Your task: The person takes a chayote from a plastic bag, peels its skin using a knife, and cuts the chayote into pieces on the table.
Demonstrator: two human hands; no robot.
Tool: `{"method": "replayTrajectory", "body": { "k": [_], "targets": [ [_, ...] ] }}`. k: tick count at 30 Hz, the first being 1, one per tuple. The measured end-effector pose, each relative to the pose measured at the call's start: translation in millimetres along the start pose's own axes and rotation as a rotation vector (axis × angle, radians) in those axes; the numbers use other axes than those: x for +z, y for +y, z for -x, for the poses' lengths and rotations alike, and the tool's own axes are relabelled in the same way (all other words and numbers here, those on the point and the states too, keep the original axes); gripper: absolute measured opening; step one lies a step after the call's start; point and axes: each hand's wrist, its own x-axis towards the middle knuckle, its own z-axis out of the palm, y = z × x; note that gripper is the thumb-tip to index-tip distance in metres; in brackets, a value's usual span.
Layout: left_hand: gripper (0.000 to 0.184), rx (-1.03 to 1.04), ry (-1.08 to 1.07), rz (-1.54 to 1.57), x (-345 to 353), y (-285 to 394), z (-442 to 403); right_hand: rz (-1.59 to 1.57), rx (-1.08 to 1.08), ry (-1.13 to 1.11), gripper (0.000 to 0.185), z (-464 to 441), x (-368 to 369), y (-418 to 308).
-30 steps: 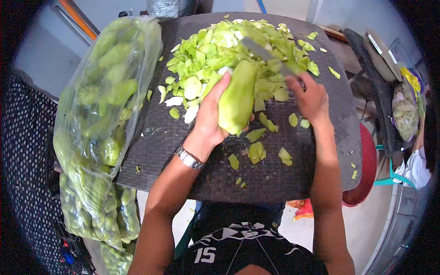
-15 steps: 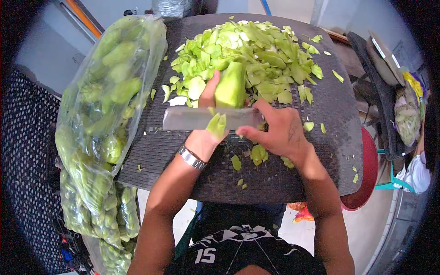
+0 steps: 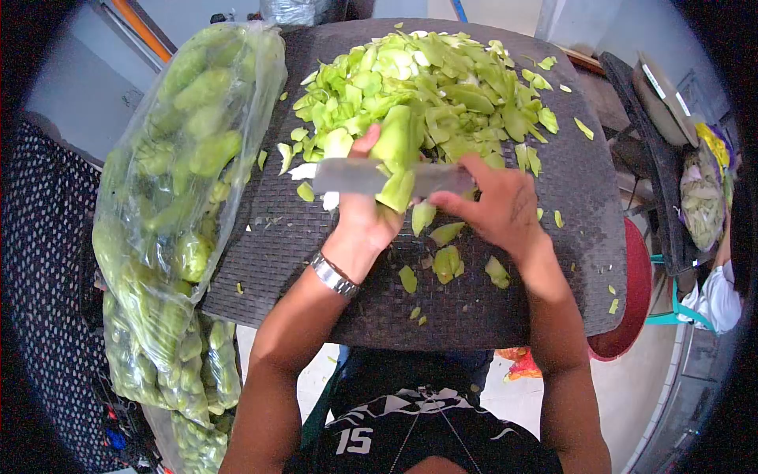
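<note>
A pale green vegetable [image 3: 396,142], chayote-like with cut sides, points away from me in my left hand [image 3: 368,213]. The fingers of that hand are closed round it from below, with the thumb along its left side. My right hand [image 3: 499,201] grips a broad-bladed knife [image 3: 355,175], its handle mostly hidden. The blade lies level across the vegetable, motion-blurred, with a cut slice [image 3: 397,189] at its near edge. Right behind my hands rises a heap of green slices and peelings [image 3: 442,87]. Several loose pieces [image 3: 448,265] lie on the table below the knife.
The dark woven-pattern table [image 3: 316,312] has a rounded edge. A clear plastic bag of green vegetables [image 3: 189,150] lies along its left side, with more filled bags [image 3: 170,347] below. To the right stand a red round stool or tub [image 3: 628,300] and a black rack [image 3: 651,158].
The knife has moved away from me and slightly right, up along the vegetable. A larger slice now hangs at the blade, and more pieces lie on the table beneath my hands.
</note>
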Motion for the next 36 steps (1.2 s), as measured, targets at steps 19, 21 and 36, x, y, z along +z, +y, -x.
{"method": "replayTrajectory", "body": {
  "k": [19, 21, 36],
  "targets": [
    [0.061, -0.031, -0.022, 0.019, 11.1, -6.4, 5.9, -0.069, 0.051, -0.066, 0.063, 4.6, 1.7, -19.1],
    [0.062, -0.020, -0.011, 0.022, 12.9, -8.6, 5.3, -0.100, 0.031, -0.043, 0.063, 4.5, 3.1, -16.3],
    [0.059, -0.012, 0.074, 0.064, 33.5, -14.1, 14.7, -0.089, 0.015, 0.072, 0.061, 2.1, 5.6, 5.4]
  ]
}}
